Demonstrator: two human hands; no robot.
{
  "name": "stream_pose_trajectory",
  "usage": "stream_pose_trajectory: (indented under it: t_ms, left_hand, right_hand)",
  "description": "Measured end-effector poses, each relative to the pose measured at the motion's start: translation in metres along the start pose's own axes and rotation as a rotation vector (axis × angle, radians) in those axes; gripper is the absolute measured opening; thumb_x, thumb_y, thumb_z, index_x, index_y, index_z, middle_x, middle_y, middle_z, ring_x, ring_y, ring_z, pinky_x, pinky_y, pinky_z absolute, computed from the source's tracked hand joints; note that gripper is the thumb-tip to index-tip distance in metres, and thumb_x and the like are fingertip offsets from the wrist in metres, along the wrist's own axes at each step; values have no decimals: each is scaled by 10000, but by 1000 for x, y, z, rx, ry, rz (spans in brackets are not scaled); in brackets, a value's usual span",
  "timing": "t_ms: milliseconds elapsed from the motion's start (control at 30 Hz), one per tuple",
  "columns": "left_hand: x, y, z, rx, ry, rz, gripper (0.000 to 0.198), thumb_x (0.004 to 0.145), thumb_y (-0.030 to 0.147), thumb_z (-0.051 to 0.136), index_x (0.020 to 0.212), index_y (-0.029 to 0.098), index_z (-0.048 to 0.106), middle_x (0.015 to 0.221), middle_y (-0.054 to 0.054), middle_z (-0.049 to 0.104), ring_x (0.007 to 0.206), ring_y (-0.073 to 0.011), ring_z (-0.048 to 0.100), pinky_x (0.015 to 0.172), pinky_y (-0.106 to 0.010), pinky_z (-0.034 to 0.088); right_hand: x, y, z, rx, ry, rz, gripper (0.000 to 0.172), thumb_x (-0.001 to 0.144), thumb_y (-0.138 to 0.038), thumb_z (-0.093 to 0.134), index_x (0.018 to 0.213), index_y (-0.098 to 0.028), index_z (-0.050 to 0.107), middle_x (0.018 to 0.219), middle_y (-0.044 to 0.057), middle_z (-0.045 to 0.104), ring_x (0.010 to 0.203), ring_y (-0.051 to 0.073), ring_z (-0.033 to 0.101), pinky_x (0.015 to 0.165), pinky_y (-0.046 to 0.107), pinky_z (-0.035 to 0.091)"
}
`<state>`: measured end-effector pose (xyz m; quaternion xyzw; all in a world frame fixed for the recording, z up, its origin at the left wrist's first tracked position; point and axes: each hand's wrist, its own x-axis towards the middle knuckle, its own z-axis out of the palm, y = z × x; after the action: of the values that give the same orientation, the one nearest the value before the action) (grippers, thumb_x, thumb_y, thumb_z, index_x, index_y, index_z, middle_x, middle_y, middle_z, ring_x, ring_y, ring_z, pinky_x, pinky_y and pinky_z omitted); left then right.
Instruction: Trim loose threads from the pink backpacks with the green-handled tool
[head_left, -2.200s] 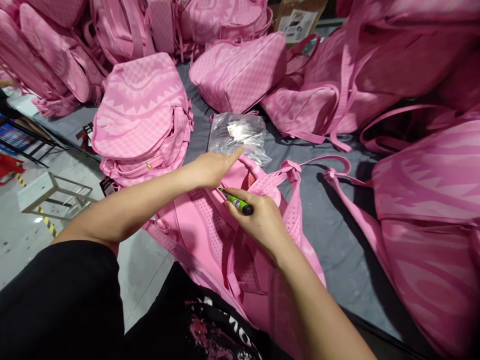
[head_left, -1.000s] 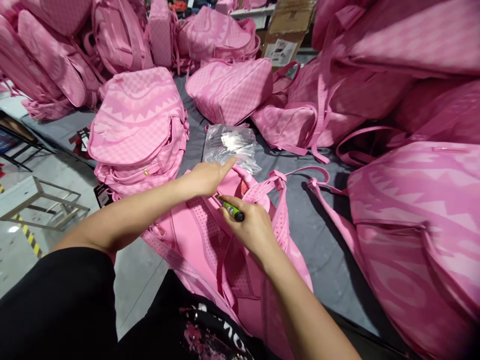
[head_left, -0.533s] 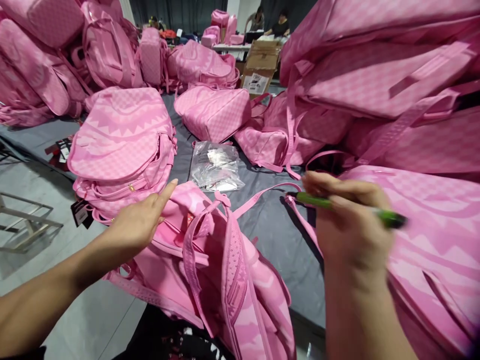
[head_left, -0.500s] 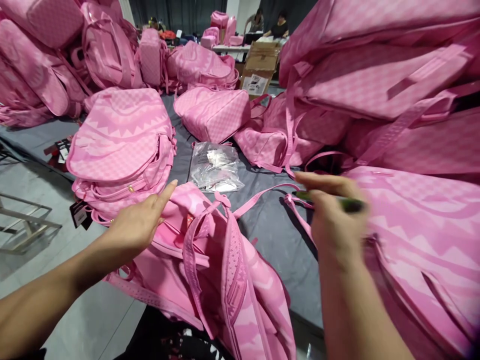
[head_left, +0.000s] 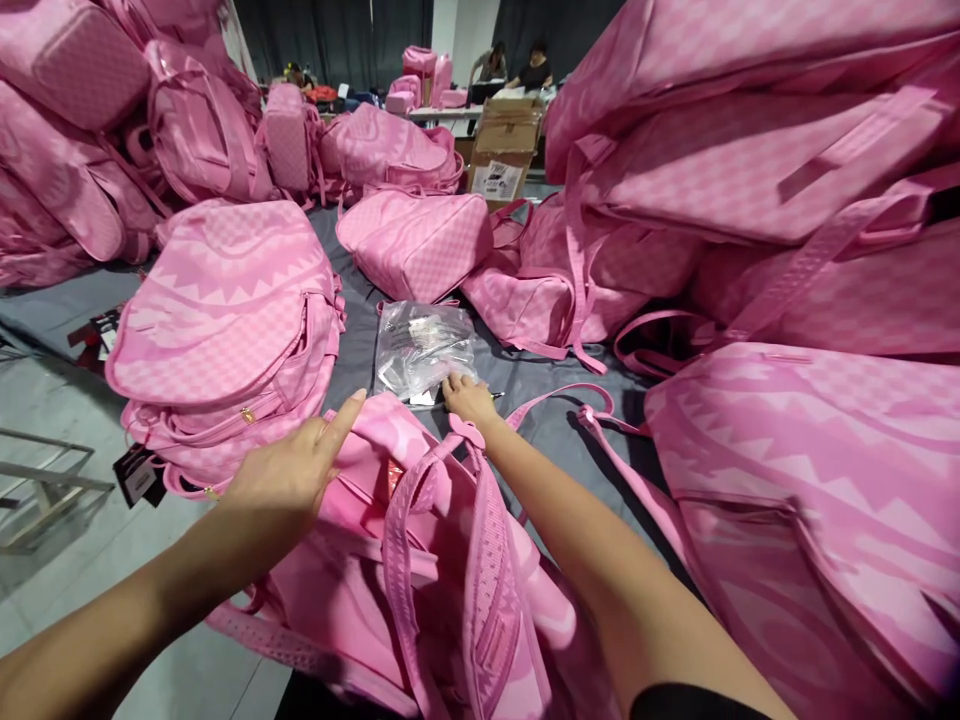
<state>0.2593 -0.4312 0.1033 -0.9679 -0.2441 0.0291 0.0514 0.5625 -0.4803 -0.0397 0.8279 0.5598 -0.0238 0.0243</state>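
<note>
An open pink backpack (head_left: 337,580) stands in front of me, its straps and padded back towards my right. My left hand (head_left: 292,475) is closed on its upper edge with the index finger stretched out; some fingers are hidden behind the fabric. Beyond the backpack, my right hand (head_left: 469,398) reaches down to the near edge of a clear plastic bag (head_left: 426,345) with small items inside. Its fingertips touch the plastic. A slim dark pen-like tool (head_left: 497,395) pokes out beside the right hand, mostly covered by it.
A closed pink backpack (head_left: 225,300) lies on the grey-covered table (head_left: 352,285) at left, a black tag (head_left: 139,478) hanging from it. Stacked pink backpacks (head_left: 780,170) crowd the right, with more at far left. A cardboard box (head_left: 504,140) and people (head_left: 532,70) appear behind.
My right hand has swung left and forward from the right side to the plastic bag, carrying the slim dark tool. My left hand stays on the backpack; the view has shifted slightly.
</note>
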Motion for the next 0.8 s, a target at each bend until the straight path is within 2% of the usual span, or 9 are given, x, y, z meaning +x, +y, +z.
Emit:
stream_pose_trajectory:
  t_ms: [67, 167, 267, 400, 567, 667, 800]
  left_hand:
    - [3, 1, 0, 19, 8, 12, 695, 998, 206, 357, 1629, 290, 77, 1220, -117, 662, 1020, -240, 689, 776, -316, 545]
    - [9, 3, -1, 46, 20, 35, 677, 1003, 210, 357, 1628, 288, 109, 1218, -131, 667, 1001, -253, 695, 734, -342, 547]
    - [13, 4, -1, 68, 20, 44, 648, 1014, 241, 341, 1627, 281, 132, 1226, -139, 667, 985, -256, 699, 709, -354, 545]
    - [11, 2, 3, 73, 53, 43, 705, 982, 162, 333, 1626, 317, 91, 1181, -108, 682, 906, -233, 706, 670, -332, 531]
    - [9, -2, 11, 109, 184, 100, 789, 938, 90, 392, 1628, 280, 58, 1134, -94, 683, 839, -191, 699, 617, -287, 495]
    - [10, -4, 14, 168, 265, 142, 802, 943, 71, 400, 1626, 242, 15, 1097, -80, 687, 807, -180, 692, 574, -286, 469]
    - [11, -4, 16, 173, 315, 196, 825, 925, 38, 412, 1620, 190, -6, 1127, -90, 684, 866, -182, 693, 629, -289, 495]
  right_hand:
    - [2, 1, 5, -30, -12, 2, 493, 1001, -110, 269, 1465, -105, 438, 1498, 271, 389, 1230, 335, 477, 910, 436, 484]
    - [1, 1, 9, -56, -23, -26, 480, 1024, -147, 261, 1472, -155, 432, 1479, 234, 408, 1234, 302, 453, 916, 403, 491]
    - [3, -3, 10, -66, -8, -10, 479, 1024, -133, 217, 1447, -107, 440, 1457, 237, 415, 1230, 290, 438, 897, 378, 503]
    - [6, -18, 13, -69, 11, 88, 521, 984, -60, 153, 1440, 0, 398, 1429, 316, 391, 1218, 329, 452, 808, 385, 531]
    - [7, -35, 19, -36, -32, 41, 394, 1031, -171, 292, 1337, -169, 540, 1275, 198, 535, 1117, 266, 553, 832, 351, 526]
    - [9, -31, 15, -15, -18, 151, 405, 1019, -147, 310, 1378, -173, 497, 1218, 186, 556, 1007, 237, 620, 785, 325, 525]
    - [11, -22, 8, 10, 56, 285, 402, 1011, -214, 394, 1392, -118, 476, 1275, 234, 531, 1091, 276, 596, 781, 318, 519]
